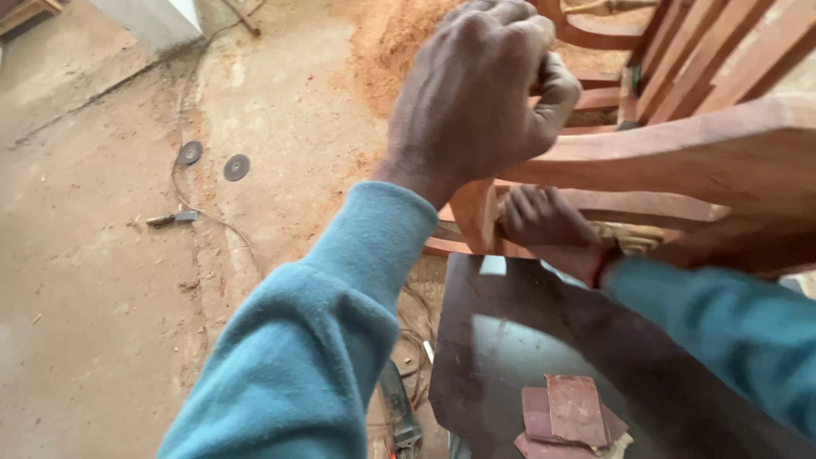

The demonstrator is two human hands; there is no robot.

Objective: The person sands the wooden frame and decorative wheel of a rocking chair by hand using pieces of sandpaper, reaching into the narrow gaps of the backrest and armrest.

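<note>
The left hand (476, 93) is closing its grip around the reddish-brown wooden chair frame (680, 153), raised above the dark worktop (510, 340); the right hand (544, 219) is clamping a lower rail, holding folded sandpaper (629, 238).

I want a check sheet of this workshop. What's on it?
surface: dark tabletop, low in view.
job's things: reddish wooden chair frame; sandpaper sheets on the tabletop.
clutter: two round discs on the dusty floor; sawdust pile.
grippers: left hand closed on a chair rail; right hand under the frame, fingers curled, contents unclear.
cables: thin cable across the floor; coil beside a power tool.
surroundings: pale wall base.
</note>
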